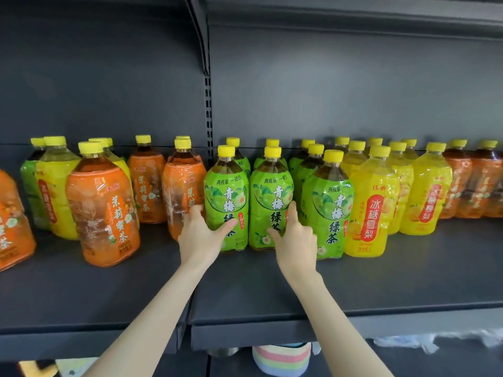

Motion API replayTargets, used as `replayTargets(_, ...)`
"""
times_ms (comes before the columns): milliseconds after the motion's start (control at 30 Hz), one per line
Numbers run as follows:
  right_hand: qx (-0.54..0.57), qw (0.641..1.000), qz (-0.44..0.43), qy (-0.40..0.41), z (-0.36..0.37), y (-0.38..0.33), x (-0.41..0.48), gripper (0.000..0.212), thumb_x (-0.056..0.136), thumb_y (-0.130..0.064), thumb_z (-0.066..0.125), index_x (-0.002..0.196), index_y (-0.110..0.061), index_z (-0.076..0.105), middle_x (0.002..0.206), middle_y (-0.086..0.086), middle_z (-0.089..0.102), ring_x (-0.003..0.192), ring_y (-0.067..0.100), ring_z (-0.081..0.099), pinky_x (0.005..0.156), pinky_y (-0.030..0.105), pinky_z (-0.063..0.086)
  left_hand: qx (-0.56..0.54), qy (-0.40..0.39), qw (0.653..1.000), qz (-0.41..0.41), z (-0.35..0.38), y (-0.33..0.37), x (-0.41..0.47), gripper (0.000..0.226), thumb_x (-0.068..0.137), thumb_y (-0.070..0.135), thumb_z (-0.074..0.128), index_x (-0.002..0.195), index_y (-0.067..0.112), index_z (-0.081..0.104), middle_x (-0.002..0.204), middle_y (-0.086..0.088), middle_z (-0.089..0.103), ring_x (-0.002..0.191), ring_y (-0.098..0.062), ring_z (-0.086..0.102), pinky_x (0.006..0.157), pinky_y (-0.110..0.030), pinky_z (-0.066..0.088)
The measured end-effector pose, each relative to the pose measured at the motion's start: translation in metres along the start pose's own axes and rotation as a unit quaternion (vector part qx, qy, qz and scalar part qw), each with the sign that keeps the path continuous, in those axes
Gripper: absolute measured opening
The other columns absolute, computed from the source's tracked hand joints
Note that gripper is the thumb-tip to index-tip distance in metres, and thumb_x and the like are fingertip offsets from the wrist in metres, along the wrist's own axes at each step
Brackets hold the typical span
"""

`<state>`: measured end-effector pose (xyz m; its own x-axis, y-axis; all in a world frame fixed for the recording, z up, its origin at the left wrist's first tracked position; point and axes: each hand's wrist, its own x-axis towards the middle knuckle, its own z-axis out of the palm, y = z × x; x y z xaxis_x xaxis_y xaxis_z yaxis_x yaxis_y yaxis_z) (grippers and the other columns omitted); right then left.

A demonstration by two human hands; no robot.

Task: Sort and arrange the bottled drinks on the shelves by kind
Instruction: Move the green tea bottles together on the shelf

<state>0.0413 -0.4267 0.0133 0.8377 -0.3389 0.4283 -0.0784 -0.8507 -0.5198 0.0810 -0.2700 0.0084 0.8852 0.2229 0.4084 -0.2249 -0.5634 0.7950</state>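
Observation:
Yellow-capped drink bottles stand along a dark grey shelf. Two green-label bottles stand side by side at the centre front. My left hand wraps the lower part of the left green bottle, thumb across its label. My right hand grips the right green bottle from its right side. A third green bottle stands just right of my right hand. Orange-label bottles stand to the left, with more at the far right. Yellow-label bottles fill the right middle.
At the left, a green-label bottle and a yellow-label bottle stand mixed among the orange ones. A slotted upright splits the back panel. The shelf's front strip is bare. Below it sits a pastel striped basket.

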Motion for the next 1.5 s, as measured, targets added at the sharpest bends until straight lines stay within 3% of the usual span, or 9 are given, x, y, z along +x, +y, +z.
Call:
replayTargets(100, 0.006, 1.0, 0.006, -0.016, 0.004, -0.002, 0.006, 0.079, 0.096, -0.032, 0.055, 0.153, -0.012, 0.004, 0.101, 0.018, 0.067, 0.098, 0.037, 0.062, 0.082, 0.04, 0.047, 0.007, 0.006, 1.0, -0.003, 0.009, -0.002, 0.01, 0.061, 0.07, 0.052, 0.073, 0.108, 0.012, 0.046, 0.107, -0.007, 0.061, 0.101, -0.028, 0.056, 0.089, -0.043, 0.042)
replayTargets(267, 0.008, 0.999, 0.014, -0.031, 0.007, -0.003, 0.015, 0.08, 0.097, -0.027, 0.055, 0.153, -0.012, 0.0, 0.106, 0.02, 0.065, 0.103, 0.04, 0.06, 0.087, 0.043, 0.045, 0.038, 0.002, 0.999, 0.01, 0.02, -0.006, 0.026, 0.061, 0.071, 0.055, 0.07, 0.106, 0.012, 0.046, 0.095, -0.008, 0.067, 0.097, -0.029, 0.06, 0.082, -0.041, 0.041)
replayTargets(400, 0.009, 0.999, 0.018, -0.038, 0.01, -0.001, 0.025, 0.079, 0.097, -0.025, 0.055, 0.153, -0.011, 0.001, 0.107, 0.021, 0.065, 0.103, 0.04, 0.06, 0.087, 0.043, 0.045, 0.039, 0.01, 0.999, 0.017, 0.026, -0.003, 0.032, 0.062, 0.073, 0.048, 0.073, 0.114, 0.008, 0.05, 0.107, -0.009, 0.065, 0.105, -0.031, 0.057, 0.086, -0.042, 0.042)
replayTargets(567, 0.002, 0.999, 0.02, -0.042, 0.017, -0.002, 0.033, 0.079, 0.098, -0.025, 0.052, 0.152, -0.009, -0.003, 0.109, 0.021, 0.065, 0.104, 0.039, 0.06, 0.089, 0.043, 0.045, 0.04, 0.018, 0.999, 0.02, 0.03, -0.005, 0.037, 0.063, 0.07, 0.052, 0.073, 0.11, 0.009, 0.051, 0.103, -0.008, 0.066, 0.1, -0.03, 0.06, 0.088, -0.047, 0.046)
replayTargets(767, 0.031, 0.999, 0.016, -0.035, 0.016, 0.0, 0.027, 0.079, 0.098, -0.022, 0.051, 0.153, -0.014, -0.005, 0.103, 0.02, 0.065, 0.1, 0.04, 0.06, 0.088, 0.044, 0.044, 0.007, 0.027, 0.999, 0.028, 0.031, -0.01, 0.033, 0.065, 0.071, 0.045, 0.076, 0.12, 0.009, 0.052, 0.112, -0.008, 0.065, 0.106, -0.03, 0.059, 0.094, -0.05, 0.045)
replayTargets(1200, 0.02, 0.999, 0.0, -0.036, 0.019, 0.001, 0.028, 0.082, 0.098, -0.024, 0.052, 0.153, -0.014, -0.008, 0.101, 0.019, 0.067, 0.097, 0.037, 0.063, 0.085, 0.041, 0.047, -0.011, 0.035, 0.998, 0.052, 0.034, -0.019, 0.039, 0.058, 0.068, 0.041, 0.079, 0.111, 0.01, 0.056, 0.096, -0.004, 0.07, 0.091, -0.026, 0.065, 0.085, -0.05, 0.05)
replayTargets(1400, 0.027, 0.999, -0.005, -0.046, 0.017, 0.001, 0.026, 0.083, 0.097, -0.022, 0.052, 0.152, -0.013, -0.01, 0.102, 0.019, 0.067, 0.096, 0.038, 0.063, 0.085, 0.041, 0.046, 0.037, 0.026, 0.997, 0.063, 0.033, -0.016, 0.035, 0.064, 0.073, 0.043, 0.075, 0.119, 0.007, 0.051, 0.11, -0.01, 0.067, 0.102, -0.03, 0.062, 0.087, -0.051, 0.049)
replayTargets(1500, 0.071, 0.995, -0.002, -0.071, 0.01, 0.003, 0.021, 0.084, 0.096, -0.02, 0.054, 0.153, -0.016, -0.008, 0.101, 0.017, 0.065, 0.096, 0.038, 0.062, 0.084, 0.04, 0.046, 0.058, -0.016, 0.996, 0.064, 0.026, -0.013, 0.03, 0.064, 0.079, 0.037, 0.071, 0.13, 0.007, 0.046, 0.119, -0.012, 0.064, 0.109, -0.031, 0.059, 0.092, -0.049, 0.048)
